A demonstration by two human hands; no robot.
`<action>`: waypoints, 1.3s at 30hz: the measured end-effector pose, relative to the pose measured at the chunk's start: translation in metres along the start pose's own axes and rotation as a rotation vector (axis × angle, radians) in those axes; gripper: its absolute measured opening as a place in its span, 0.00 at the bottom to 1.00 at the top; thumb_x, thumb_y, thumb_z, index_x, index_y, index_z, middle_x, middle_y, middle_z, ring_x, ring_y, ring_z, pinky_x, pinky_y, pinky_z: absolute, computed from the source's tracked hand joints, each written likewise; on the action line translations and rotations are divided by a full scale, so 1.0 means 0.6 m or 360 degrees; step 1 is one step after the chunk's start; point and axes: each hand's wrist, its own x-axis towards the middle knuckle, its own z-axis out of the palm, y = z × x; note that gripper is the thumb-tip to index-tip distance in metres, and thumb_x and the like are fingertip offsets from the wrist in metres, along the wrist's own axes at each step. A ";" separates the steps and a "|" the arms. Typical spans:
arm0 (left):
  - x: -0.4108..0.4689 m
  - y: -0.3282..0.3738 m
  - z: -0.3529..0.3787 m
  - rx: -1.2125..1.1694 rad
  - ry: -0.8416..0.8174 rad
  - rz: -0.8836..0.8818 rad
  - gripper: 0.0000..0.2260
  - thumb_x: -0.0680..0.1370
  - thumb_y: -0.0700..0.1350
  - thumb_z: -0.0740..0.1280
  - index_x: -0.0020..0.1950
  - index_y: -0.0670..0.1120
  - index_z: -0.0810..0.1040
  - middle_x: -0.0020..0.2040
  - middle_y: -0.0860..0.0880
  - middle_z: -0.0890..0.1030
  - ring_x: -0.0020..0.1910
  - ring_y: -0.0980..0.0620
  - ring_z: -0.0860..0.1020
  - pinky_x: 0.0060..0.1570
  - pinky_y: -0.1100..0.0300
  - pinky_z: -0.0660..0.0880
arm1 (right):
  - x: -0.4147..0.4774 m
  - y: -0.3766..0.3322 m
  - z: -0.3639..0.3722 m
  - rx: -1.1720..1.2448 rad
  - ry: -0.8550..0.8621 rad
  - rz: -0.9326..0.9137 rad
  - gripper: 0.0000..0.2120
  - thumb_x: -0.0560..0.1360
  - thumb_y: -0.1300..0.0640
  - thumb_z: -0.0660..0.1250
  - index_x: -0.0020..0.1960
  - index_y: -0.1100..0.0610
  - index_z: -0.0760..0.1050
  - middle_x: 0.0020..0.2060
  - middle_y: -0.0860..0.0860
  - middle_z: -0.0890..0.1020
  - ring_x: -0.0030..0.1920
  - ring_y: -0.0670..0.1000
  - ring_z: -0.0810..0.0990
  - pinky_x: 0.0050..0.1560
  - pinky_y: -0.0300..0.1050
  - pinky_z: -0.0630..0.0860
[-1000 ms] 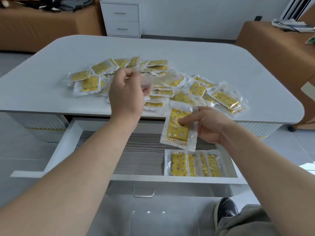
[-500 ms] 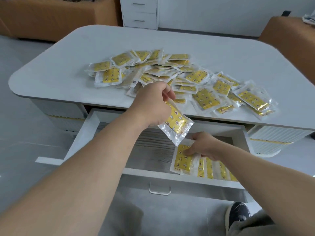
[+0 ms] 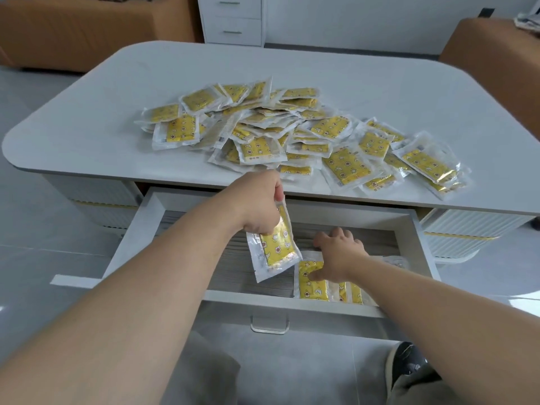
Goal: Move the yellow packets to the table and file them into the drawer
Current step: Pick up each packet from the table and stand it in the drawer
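Many yellow packets in clear wrappers lie heaped on the white table. Below its front edge the drawer is pulled out. My left hand grips one yellow packet by its top, and the packet hangs over the middle of the drawer. My right hand is inside the drawer at the front right with its fingers spread. Its thumb presses on the leftmost filed packet, which stands in a short row of packets. My right forearm hides the rest of that row.
The drawer's handle faces me. Beyond the table stand a white cabinet and brown benches. My shoe and trouser leg show at the bottom right on the grey floor.
My left hand picked a packet off the pile and brought it down over the drawer. My right hand lowered its packet into the drawer's row and let go of it.
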 end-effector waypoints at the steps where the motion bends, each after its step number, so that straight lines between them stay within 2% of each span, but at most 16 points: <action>1: 0.001 0.001 0.001 0.0020 -0.0036 -0.0004 0.21 0.71 0.33 0.75 0.54 0.52 0.71 0.56 0.51 0.74 0.45 0.55 0.74 0.33 0.62 0.70 | -0.001 -0.001 0.000 -0.0015 -0.0001 -0.0006 0.39 0.70 0.36 0.74 0.75 0.47 0.63 0.71 0.56 0.66 0.71 0.59 0.65 0.70 0.57 0.66; 5: 0.009 0.006 0.012 0.0102 -0.0198 -0.0003 0.20 0.71 0.30 0.73 0.54 0.52 0.73 0.59 0.50 0.75 0.54 0.48 0.77 0.35 0.61 0.75 | -0.011 -0.004 -0.013 -0.0071 -0.0012 -0.0049 0.37 0.73 0.37 0.72 0.76 0.48 0.63 0.72 0.57 0.67 0.72 0.61 0.65 0.71 0.59 0.66; 6: 0.012 0.006 0.017 0.0096 -0.0215 -0.0015 0.21 0.71 0.29 0.71 0.55 0.51 0.74 0.61 0.50 0.74 0.54 0.48 0.77 0.34 0.61 0.74 | -0.014 -0.004 -0.019 -0.0060 -0.0025 -0.0048 0.35 0.74 0.38 0.71 0.75 0.49 0.65 0.72 0.57 0.68 0.72 0.61 0.64 0.71 0.59 0.65; 9: 0.024 0.010 0.041 0.0151 -0.0259 -0.0041 0.23 0.71 0.27 0.67 0.58 0.50 0.74 0.62 0.49 0.74 0.44 0.51 0.76 0.29 0.62 0.70 | -0.024 0.002 -0.040 0.0028 -0.0061 -0.0056 0.29 0.75 0.40 0.70 0.72 0.50 0.70 0.70 0.56 0.71 0.73 0.61 0.64 0.70 0.60 0.64; 11: 0.034 0.011 0.063 0.0197 -0.0314 -0.0032 0.23 0.71 0.28 0.66 0.59 0.50 0.73 0.65 0.48 0.73 0.47 0.49 0.77 0.29 0.62 0.70 | -0.032 0.009 -0.051 0.0031 -0.0061 -0.0083 0.26 0.76 0.41 0.70 0.70 0.50 0.71 0.68 0.55 0.74 0.72 0.60 0.65 0.70 0.60 0.64; 14: 0.050 0.005 0.098 0.0212 -0.0376 0.0012 0.22 0.73 0.28 0.64 0.61 0.51 0.74 0.70 0.47 0.72 0.57 0.47 0.75 0.33 0.64 0.70 | -0.045 0.023 -0.059 -0.0019 -0.0067 -0.0104 0.24 0.77 0.42 0.69 0.69 0.50 0.72 0.67 0.54 0.75 0.71 0.60 0.67 0.70 0.61 0.64; 20: 0.075 0.000 0.150 0.0213 -0.0505 -0.0021 0.26 0.74 0.27 0.66 0.64 0.52 0.75 0.70 0.48 0.72 0.55 0.49 0.72 0.33 0.64 0.71 | -0.063 0.058 -0.060 -0.0025 -0.0071 -0.0105 0.22 0.78 0.44 0.68 0.69 0.51 0.72 0.66 0.54 0.75 0.71 0.59 0.67 0.70 0.61 0.63; 23: 0.086 0.007 0.161 0.0149 -0.0498 -0.0124 0.28 0.72 0.28 0.67 0.67 0.51 0.74 0.66 0.46 0.73 0.54 0.48 0.74 0.34 0.62 0.73 | -0.068 0.078 -0.059 -0.0019 -0.0073 -0.0086 0.21 0.78 0.45 0.67 0.68 0.52 0.72 0.65 0.54 0.75 0.70 0.60 0.68 0.69 0.60 0.65; 26: 0.098 0.013 0.160 0.0007 -0.0450 -0.0263 0.26 0.71 0.31 0.70 0.66 0.51 0.75 0.57 0.49 0.73 0.54 0.46 0.76 0.45 0.55 0.79 | -0.070 0.098 -0.059 -0.0002 -0.0080 -0.0061 0.20 0.78 0.46 0.67 0.68 0.52 0.73 0.64 0.54 0.75 0.68 0.59 0.69 0.68 0.59 0.66; 28: 0.105 0.012 0.160 -0.0195 -0.0446 -0.0406 0.20 0.71 0.32 0.70 0.60 0.47 0.81 0.54 0.48 0.77 0.53 0.46 0.77 0.50 0.53 0.82 | -0.072 0.109 -0.062 0.0020 -0.0091 -0.0051 0.21 0.78 0.46 0.67 0.68 0.52 0.73 0.63 0.53 0.76 0.66 0.58 0.71 0.67 0.58 0.68; 31: 0.111 0.010 0.159 -0.0558 -0.0365 -0.0663 0.05 0.73 0.32 0.69 0.47 0.38 0.82 0.49 0.42 0.82 0.41 0.48 0.80 0.32 0.63 0.79 | -0.072 0.121 -0.065 0.0068 -0.0107 -0.0049 0.20 0.77 0.45 0.68 0.66 0.52 0.74 0.60 0.51 0.79 0.61 0.56 0.75 0.64 0.56 0.74; 32: 0.112 0.009 0.159 -0.0716 -0.0341 -0.0750 0.03 0.74 0.31 0.68 0.44 0.36 0.80 0.45 0.40 0.82 0.37 0.48 0.81 0.29 0.62 0.80 | -0.071 0.124 -0.066 0.0084 -0.0109 -0.0051 0.20 0.76 0.45 0.69 0.65 0.53 0.75 0.59 0.51 0.80 0.59 0.56 0.77 0.63 0.55 0.76; 33: 0.114 0.007 0.159 -0.0864 -0.0328 -0.0820 0.03 0.75 0.30 0.68 0.43 0.36 0.78 0.42 0.40 0.81 0.35 0.47 0.81 0.31 0.58 0.82 | -0.070 0.127 -0.067 0.0097 -0.0112 -0.0051 0.20 0.76 0.45 0.70 0.65 0.53 0.75 0.58 0.51 0.80 0.58 0.56 0.78 0.62 0.55 0.77; 35: 0.115 0.001 0.158 -0.0998 -0.0366 -0.0890 0.04 0.76 0.29 0.67 0.43 0.36 0.77 0.44 0.38 0.81 0.37 0.45 0.82 0.36 0.55 0.83 | -0.069 0.128 -0.071 0.0104 -0.0115 -0.0056 0.21 0.76 0.45 0.70 0.65 0.54 0.75 0.58 0.52 0.81 0.58 0.56 0.79 0.61 0.54 0.78; 37: 0.109 0.000 0.159 -0.0938 -0.0422 -0.0924 0.04 0.77 0.28 0.66 0.45 0.35 0.77 0.45 0.38 0.80 0.38 0.45 0.82 0.34 0.57 0.82 | -0.067 0.125 -0.075 0.0104 -0.0106 -0.0063 0.21 0.77 0.46 0.70 0.65 0.55 0.75 0.57 0.52 0.81 0.57 0.55 0.79 0.60 0.53 0.78; 39: 0.103 -0.004 0.165 -0.0804 -0.0462 -0.0948 0.05 0.78 0.27 0.65 0.45 0.35 0.76 0.42 0.39 0.79 0.37 0.44 0.81 0.32 0.56 0.80 | -0.065 0.120 -0.077 0.0097 -0.0087 -0.0073 0.20 0.77 0.46 0.69 0.65 0.55 0.75 0.56 0.53 0.81 0.56 0.55 0.79 0.59 0.52 0.79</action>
